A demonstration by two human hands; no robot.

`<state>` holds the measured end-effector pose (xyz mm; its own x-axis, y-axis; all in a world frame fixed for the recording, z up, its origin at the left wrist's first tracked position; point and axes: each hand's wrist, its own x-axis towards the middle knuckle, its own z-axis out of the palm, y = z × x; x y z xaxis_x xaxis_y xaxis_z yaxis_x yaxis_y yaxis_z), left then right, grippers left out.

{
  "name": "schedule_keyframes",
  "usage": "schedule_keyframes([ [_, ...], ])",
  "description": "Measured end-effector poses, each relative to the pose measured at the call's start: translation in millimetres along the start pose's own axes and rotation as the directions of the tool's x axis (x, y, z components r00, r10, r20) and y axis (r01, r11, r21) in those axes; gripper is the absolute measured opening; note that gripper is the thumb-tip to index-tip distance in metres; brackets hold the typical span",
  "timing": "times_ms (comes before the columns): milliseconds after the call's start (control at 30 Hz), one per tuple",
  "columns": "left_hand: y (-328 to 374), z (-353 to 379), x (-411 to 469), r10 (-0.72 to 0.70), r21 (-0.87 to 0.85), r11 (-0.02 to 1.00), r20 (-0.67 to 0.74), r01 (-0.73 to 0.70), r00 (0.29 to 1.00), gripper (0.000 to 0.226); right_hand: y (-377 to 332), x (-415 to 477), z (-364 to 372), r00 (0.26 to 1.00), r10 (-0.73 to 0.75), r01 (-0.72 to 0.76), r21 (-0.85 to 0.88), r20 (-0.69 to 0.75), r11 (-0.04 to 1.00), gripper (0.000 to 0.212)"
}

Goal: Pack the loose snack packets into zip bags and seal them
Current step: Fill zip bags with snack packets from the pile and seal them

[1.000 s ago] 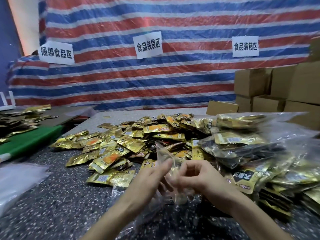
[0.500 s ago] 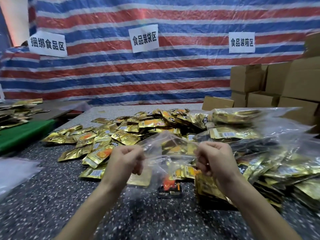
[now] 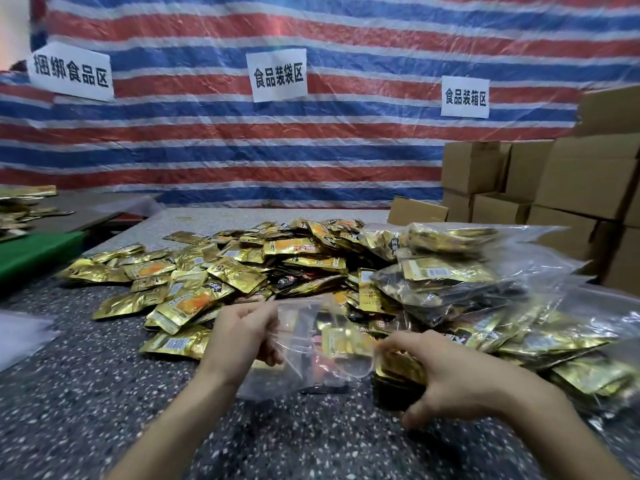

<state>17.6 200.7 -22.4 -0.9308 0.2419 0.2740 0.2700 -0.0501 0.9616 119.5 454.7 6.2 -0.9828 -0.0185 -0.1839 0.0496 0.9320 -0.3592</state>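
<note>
Head view: a dark table (image 3: 104, 403) with a speckled, stone-like top carries a wide heap of loose snack packets (image 3: 242, 268). They are flat, crinkled gold foil rectangles, some with orange or black print, too many to count. At the near edge of the heap 1 zip bag (image 3: 304, 362) of thin, clear, wrinkled film is held just above the table, and packets show through it.

The left hand (image 3: 242, 337) is curled, thumb and fingers pinching the bag's upper left edge. The right hand (image 3: 457, 386) is spread wider: its fingers curl over the top of a small stack of packets (image 3: 398, 375), gold on top and black at the side, just beside the bag's right edge. Its thumb reaches under the stack's near side, so it grips the stack.

To the right, filled bags (image 3: 467, 271) of glossy clear plastic lie piled against the heap. At least 2 can be told apart, the rest blurring together. Behind them plain brown cardboard boxes (image 3: 588, 181) stand stacked, their number unclear.

A woven tarp (image 3: 311, 150) in red, blue and white stripes hangs as the backdrop and bears 3 white paper signs (image 3: 278, 76). At the left lie 1 green board (image 3: 34, 252) and 1 pale plastic sheet (image 3: 20, 337)
</note>
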Motion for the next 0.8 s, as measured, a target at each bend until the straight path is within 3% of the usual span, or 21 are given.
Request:
schedule_keyframes([
  [67, -0.3, -0.8, 0.3, -0.014, -0.02, 1.0, -0.012, 0.014, 1.0, 0.04, 2.4, 2.6, 2.0, 0.997, 0.077, -0.078, -0.068, -0.004, 0.995, 0.101],
  [200, 0.2, -0.8, 0.2, -0.042, -0.022, 0.999, -0.013, 0.042, 0.999, 0.04, 5.2, 5.8, -0.9, 0.994, 0.067, -0.076, -0.098, -0.087, 0.992, 0.093],
  [267, 0.6, -0.5, -0.2, -0.052, -0.019, 0.998, -0.011, 0.051, 0.999, 0.037, 3.7, 3.5, -4.1, 0.988, 0.017, -0.004, 0.084, -0.153, 0.996, 0.085],
  [333, 1.5, -0.3, -1.1, -0.058, -0.016, 0.998, -0.009, 0.058, 0.998, 0.033, -0.4, -0.2, -9.2, 0.953, -0.045, 0.147, 0.324, -0.301, 0.935, 0.074],
  [400, 2.3, 0.1, -2.1, -0.063, -0.006, 0.998, -0.015, 0.062, 0.998, 0.032, -6.2, -0.1, -16.2, 0.888, -0.032, 0.309, 0.544, -0.459, 0.78, 0.066],
  [467, 2.6, 0.4, -2.9, -0.066, 0.007, 0.998, -0.023, 0.066, 0.998, 0.032, -12.5, 2.4, -21.6, 0.854, 0.031, 0.456, 0.777, -0.519, 0.433, 0.059],
  [533, 2.8, 1.1, -3.6, -0.071, 0.014, 0.997, -0.023, 0.071, 0.997, 0.031, -23.7, 3.9, -23.6, 0.86, 0.018, 0.508, 0.858, -0.51, 0.069, 0.045],
  [600, 2.5, 2.3, -3.8, -0.082, 0.01, 0.997, -0.02, 0.083, 0.996, 0.03, -35.6, 6.7, -20.2, 0.875, -0.053, 0.479, 0.877, -0.481, -0.051, 0.051],
  [667, 1.4, 3.0, -3.0, -0.098, 0.001, 0.995, -0.027, 0.098, 0.995, 0.031, -47.9, 11.0, -11.5, 0.879, -0.107, 0.47, 0.882, -0.465, 0.031, 0.069],
  [800, 0.3, 2.0, -0.7, -0.171, -0.063, 0.984, -0.037, 0.169, 0.985, 0.031, -64.7, 22.1, 9.9, 0.84, -0.057, 0.507, 0.743, -0.54, 0.437, 0.055],
])
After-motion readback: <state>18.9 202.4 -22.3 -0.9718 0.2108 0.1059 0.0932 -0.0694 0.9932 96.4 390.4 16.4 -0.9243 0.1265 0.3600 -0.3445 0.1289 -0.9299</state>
